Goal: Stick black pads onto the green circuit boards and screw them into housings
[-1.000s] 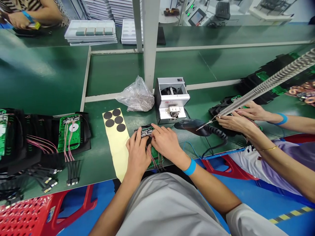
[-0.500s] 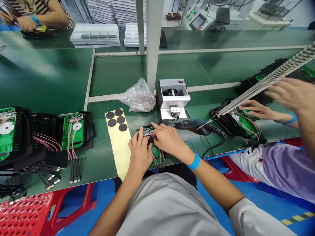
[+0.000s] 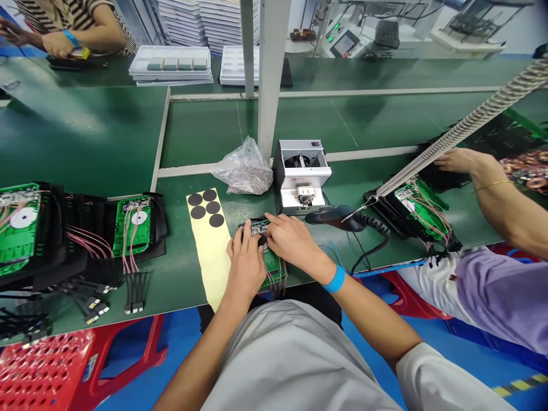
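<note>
Both my hands rest on a green circuit-board assembly in a black casing, lying at the table's front edge. My left hand grips its left side, fingers bent over the top end. My right hand closes on the upper right part, fingertips near the small components. Pinkish wires run out of the lower end toward me. My fingers cover much of the middle, so what they press there is hidden. Left of my left hand lies a yellow backing sheet with several black round stickers.
Behind my hands stand a screw feeder and a plastic bag of screws. An electric screwdriver hangs from a coiled spring. Wired assemblies are stacked left. At right, a co-worker's arm reaches past another assembly.
My hands stay almost in place on the assembly. The co-worker at right has drawn a hand off the nearby assembly and now reaches to the black pieces behind it. The view has shifted slightly.
</note>
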Demonstrator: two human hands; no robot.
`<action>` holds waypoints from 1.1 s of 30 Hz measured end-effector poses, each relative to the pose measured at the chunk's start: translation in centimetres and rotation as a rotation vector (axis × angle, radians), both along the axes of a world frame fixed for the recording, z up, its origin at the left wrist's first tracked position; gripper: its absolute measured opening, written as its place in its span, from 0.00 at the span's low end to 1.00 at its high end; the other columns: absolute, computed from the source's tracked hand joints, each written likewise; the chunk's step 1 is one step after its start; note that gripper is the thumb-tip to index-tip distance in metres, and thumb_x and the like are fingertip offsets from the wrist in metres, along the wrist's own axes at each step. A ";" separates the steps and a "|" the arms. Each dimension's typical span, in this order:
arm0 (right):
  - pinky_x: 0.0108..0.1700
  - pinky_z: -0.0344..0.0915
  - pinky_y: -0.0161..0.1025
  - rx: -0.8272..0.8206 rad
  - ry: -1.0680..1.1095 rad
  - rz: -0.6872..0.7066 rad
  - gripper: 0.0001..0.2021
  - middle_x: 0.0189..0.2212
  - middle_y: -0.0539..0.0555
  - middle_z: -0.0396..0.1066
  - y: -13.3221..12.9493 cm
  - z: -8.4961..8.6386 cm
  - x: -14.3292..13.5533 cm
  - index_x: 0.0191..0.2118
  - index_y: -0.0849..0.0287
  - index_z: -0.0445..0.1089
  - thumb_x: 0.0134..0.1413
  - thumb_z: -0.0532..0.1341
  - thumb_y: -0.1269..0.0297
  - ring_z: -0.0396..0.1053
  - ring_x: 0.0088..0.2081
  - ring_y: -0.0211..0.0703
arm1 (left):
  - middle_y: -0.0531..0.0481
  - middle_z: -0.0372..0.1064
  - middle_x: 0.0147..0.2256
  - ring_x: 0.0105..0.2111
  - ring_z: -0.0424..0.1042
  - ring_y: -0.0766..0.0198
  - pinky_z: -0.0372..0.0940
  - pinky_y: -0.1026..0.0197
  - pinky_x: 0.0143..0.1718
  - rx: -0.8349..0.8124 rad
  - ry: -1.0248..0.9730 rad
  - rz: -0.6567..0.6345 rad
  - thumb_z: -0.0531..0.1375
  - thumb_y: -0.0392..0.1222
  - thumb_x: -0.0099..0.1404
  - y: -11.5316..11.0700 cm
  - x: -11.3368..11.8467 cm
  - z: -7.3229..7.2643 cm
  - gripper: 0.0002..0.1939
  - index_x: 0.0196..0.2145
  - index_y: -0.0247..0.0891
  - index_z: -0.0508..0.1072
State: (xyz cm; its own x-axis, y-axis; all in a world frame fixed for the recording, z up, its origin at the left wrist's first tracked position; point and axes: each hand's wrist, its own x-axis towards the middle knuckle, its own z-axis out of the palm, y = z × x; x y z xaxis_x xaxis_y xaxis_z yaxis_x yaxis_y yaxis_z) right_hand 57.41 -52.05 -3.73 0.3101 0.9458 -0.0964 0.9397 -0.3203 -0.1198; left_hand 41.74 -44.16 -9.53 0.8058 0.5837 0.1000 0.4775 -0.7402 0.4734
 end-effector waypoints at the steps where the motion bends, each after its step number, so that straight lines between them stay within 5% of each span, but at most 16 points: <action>1: 0.59 0.75 0.55 0.005 -0.002 0.002 0.16 0.72 0.58 0.68 0.1 -0.1 0.0 0.48 0.61 0.82 0.70 0.55 0.66 0.74 0.62 0.57 | 0.43 0.48 0.80 0.76 0.56 0.44 0.61 0.32 0.72 -0.003 0.002 0.001 0.45 0.41 0.80 0.0 0.0 -0.1 0.22 0.59 0.39 0.74; 13: 0.67 0.74 0.54 0.032 0.145 -0.042 0.13 0.71 0.62 0.68 0.2 0.0 0.2 0.44 0.63 0.80 0.67 0.57 0.69 0.74 0.66 0.56 | 0.45 0.47 0.80 0.78 0.54 0.47 0.60 0.33 0.74 -0.037 -0.002 0.021 0.45 0.33 0.77 -0.3 0.0 0.3 0.23 0.59 0.39 0.73; 22: 0.69 0.72 0.47 0.076 0.478 -0.103 0.06 0.55 0.59 0.82 0.4 0.7 1.5 0.35 0.59 0.77 0.61 0.62 0.71 0.67 0.75 0.51 | 0.42 0.48 0.79 0.76 0.56 0.44 0.60 0.32 0.73 -0.005 -0.022 0.019 0.45 0.36 0.78 -0.4 0.0 0.4 0.21 0.57 0.37 0.74; 27: 0.66 0.76 0.54 0.022 0.226 -0.052 0.09 0.73 0.59 0.67 0.1 1.0 0.8 0.43 0.60 0.80 0.64 0.62 0.67 0.72 0.69 0.56 | 0.42 0.47 0.80 0.77 0.54 0.44 0.59 0.33 0.74 -0.007 -0.023 0.013 0.46 0.35 0.77 -0.3 0.1 0.1 0.21 0.58 0.37 0.74; 33: 0.64 0.76 0.60 0.025 0.037 -0.009 0.14 0.74 0.60 0.64 0.3 0.5 -0.3 0.46 0.63 0.82 0.66 0.57 0.69 0.68 0.70 0.61 | 0.44 0.46 0.80 0.77 0.54 0.45 0.59 0.32 0.74 -0.011 -0.006 0.019 0.44 0.35 0.77 -0.3 0.1 0.0 0.22 0.57 0.36 0.74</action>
State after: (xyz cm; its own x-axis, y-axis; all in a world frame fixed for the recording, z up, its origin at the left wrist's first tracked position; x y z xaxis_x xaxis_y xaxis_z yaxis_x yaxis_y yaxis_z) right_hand 57.08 -51.80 -3.24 0.3149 0.9454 -0.0839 0.9317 -0.3248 -0.1624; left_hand 41.84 -44.47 -9.49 0.7938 0.6003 0.0982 0.4889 -0.7257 0.4840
